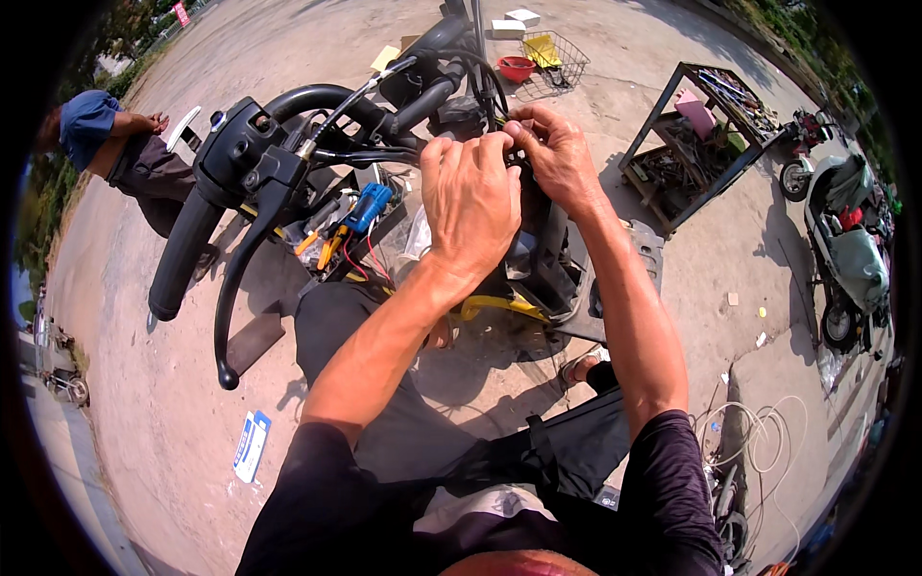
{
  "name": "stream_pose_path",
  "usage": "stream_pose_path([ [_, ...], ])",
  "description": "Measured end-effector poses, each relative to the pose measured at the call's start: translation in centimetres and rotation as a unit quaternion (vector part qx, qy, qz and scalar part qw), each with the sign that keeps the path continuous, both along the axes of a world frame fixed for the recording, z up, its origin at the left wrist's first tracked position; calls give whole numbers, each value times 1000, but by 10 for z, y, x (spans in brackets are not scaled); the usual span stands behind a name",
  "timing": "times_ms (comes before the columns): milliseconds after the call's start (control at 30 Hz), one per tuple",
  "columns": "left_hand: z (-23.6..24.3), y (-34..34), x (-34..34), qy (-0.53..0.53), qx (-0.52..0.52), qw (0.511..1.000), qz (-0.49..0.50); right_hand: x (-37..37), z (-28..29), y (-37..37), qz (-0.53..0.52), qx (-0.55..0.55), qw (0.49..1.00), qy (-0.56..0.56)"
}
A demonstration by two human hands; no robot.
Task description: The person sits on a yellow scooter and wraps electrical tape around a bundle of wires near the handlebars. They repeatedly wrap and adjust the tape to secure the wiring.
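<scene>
Both my hands meet at the front of a scooter, just behind its black handlebar [312, 99]. My left hand [471, 197] has its back toward me, with the fingers curled forward and closed. Beside it, my right hand [557, 158] pinches with thumb and forefinger. Whatever lies between the fingertips is hidden. Black cables [370, 155] run from the handlebar toward my left hand. To the left are a black grip [182, 259], a brake lever [238, 274] and a switch housing [235, 144]. Black plastic body parts [543, 274] sit below my hands.
A box of tools with a blue tool [368, 207] and orange-handled pliers [333, 247] stands under the handlebar. A metal tool rack [663, 144] and parked scooter [850, 254] are right. A person [125, 144] is left. A wire basket [567, 72] and red bowl [516, 68] lie ahead.
</scene>
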State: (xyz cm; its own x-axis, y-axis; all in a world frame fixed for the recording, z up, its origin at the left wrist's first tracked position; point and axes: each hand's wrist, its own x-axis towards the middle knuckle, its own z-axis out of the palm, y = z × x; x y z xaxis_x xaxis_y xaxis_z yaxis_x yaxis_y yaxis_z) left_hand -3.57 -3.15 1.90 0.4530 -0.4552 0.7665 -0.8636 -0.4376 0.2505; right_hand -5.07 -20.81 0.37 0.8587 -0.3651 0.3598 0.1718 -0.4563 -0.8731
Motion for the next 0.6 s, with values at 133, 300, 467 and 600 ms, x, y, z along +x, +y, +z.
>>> stream_pose_path([
  [133,-5,0,4,7,-12,1000,-6,-1,9,12,-27,-113,993,-9],
  [300,-7,0,8,-20,-8,1000,2,-9,12,1,-12,-56,998,-14],
  [467,-9,0,14,-128,64,987,78,-4,7,-11,10,53,998,-22],
  [600,-3,0,8,-125,157,972,126,1,-2,-17,112,255,960,-5],
])
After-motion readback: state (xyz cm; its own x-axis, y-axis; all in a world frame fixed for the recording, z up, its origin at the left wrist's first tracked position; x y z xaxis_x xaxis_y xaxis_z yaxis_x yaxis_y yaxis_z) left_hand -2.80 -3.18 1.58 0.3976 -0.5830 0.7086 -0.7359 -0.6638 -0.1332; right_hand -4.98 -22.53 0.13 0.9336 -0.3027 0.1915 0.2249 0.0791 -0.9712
